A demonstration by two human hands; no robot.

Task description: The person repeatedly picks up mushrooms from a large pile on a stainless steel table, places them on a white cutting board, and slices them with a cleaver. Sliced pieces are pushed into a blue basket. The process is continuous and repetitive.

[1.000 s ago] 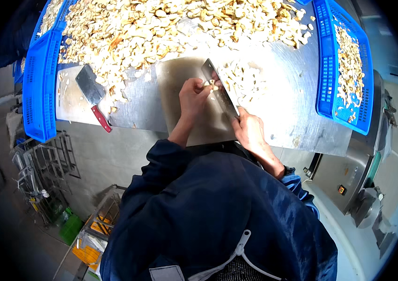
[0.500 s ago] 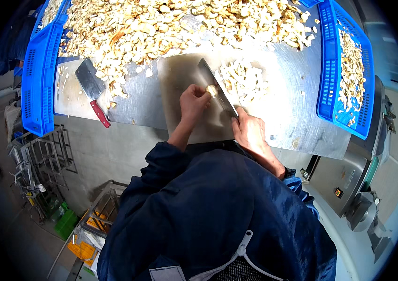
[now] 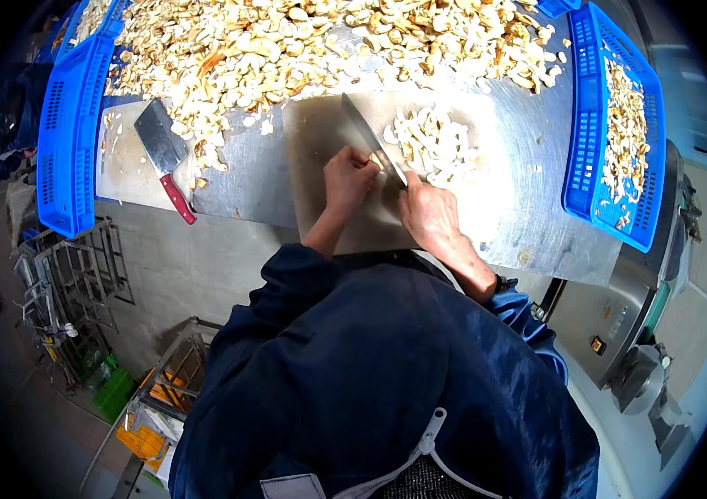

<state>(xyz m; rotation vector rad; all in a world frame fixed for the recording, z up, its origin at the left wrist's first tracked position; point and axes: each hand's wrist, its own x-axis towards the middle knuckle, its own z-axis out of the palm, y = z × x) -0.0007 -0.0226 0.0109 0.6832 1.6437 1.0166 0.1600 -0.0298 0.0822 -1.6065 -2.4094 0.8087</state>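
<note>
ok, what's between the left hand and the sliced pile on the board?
The knife, plus a pale piece at the left hand; head view shows it.

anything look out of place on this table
One thing: the red-handled, broad-bladed metal cleaver lies slanted, its handle's end seeming to poke past the near edge of the grey metal table, where it could get knocked.

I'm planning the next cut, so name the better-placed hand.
Right, most likely: the right hand grips the knife, its blade over the cutting board. The left hand pinches a pale piece beside the blade, so it seems better suited to steadying.
</note>
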